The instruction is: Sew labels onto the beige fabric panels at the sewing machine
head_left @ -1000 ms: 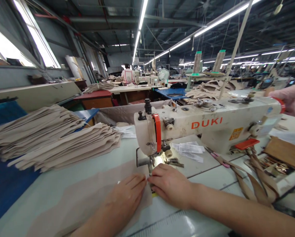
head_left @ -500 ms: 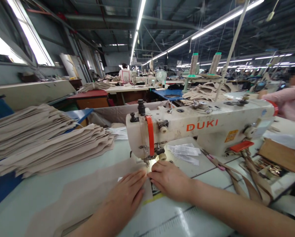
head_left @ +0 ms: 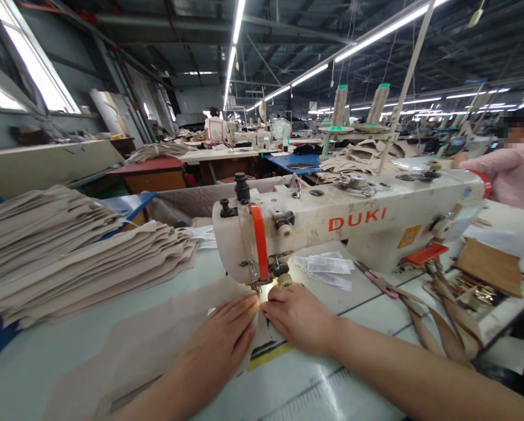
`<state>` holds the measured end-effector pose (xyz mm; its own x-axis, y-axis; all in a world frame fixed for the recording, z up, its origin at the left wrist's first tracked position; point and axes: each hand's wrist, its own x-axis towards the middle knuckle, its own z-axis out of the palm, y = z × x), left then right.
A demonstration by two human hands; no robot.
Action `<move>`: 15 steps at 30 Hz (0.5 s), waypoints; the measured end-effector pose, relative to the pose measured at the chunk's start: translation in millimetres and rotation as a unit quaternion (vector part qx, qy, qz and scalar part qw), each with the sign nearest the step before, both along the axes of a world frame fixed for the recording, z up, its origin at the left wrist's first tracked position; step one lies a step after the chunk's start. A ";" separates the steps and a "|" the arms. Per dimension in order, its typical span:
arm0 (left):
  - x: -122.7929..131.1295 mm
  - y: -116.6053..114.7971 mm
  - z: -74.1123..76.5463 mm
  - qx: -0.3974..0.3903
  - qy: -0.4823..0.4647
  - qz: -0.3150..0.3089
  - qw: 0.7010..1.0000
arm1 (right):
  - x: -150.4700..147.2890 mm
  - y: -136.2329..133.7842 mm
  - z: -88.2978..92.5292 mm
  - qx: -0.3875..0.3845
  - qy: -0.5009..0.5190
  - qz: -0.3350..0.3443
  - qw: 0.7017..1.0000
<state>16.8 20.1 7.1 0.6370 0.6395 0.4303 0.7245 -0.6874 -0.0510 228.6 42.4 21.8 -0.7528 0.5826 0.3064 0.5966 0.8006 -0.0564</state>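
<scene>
A thin beige fabric piece [head_left: 156, 327] lies on the table and runs up to the needle area of a white sewing machine [head_left: 358, 210]. My left hand [head_left: 220, 330] rests flat on this fabric, fingers stretched toward the lit presser foot [head_left: 258, 287]. Just right of the needle, my right hand [head_left: 303, 316] has its fingers bent and pressed together at the fabric's edge. Its fingertips almost meet those of my left hand. They partly hide the stitching spot.
Stacked beige fabric pieces [head_left: 90, 263] stand at the left. White printed labels [head_left: 327, 264] lie under the machine arm. Further right are pink-handled scissors [head_left: 387, 287], beige straps [head_left: 448, 316] and a tray of metal parts [head_left: 483, 292]. A co-worker's pink sleeve [head_left: 502, 164] shows at the right.
The fabric's near edge has slid a little toward the machine, baring more of the yellow strip. Both hands stay beside the needle. The whole view has shifted slightly.
</scene>
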 end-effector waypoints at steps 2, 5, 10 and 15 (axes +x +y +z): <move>0.1 0.6 1.1 -0.001 -0.001 -0.001 1.000 | -0.2 -0.2 1.4 0.002 -0.008 -0.001 1.000; -0.3 1.2 0.8 -0.001 -0.008 -0.002 1.000 | 0.0 -0.3 1.9 0.009 -0.009 -0.001 1.000; -1.3 0.7 -3.4 -0.026 -0.021 0.006 0.999 | 0.9 -1.2 0.9 0.008 -0.021 -0.002 1.000; -2.2 5.5 -4.7 -0.032 -0.021 0.008 0.999 | 1.1 -1.6 1.2 0.009 -0.023 -0.006 1.000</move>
<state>14.6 25.6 2.4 0.6094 0.6766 0.4134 0.7357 -0.6769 0.0235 229.7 40.8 23.0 -0.7590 0.5867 0.2824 0.6079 0.7939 -0.0154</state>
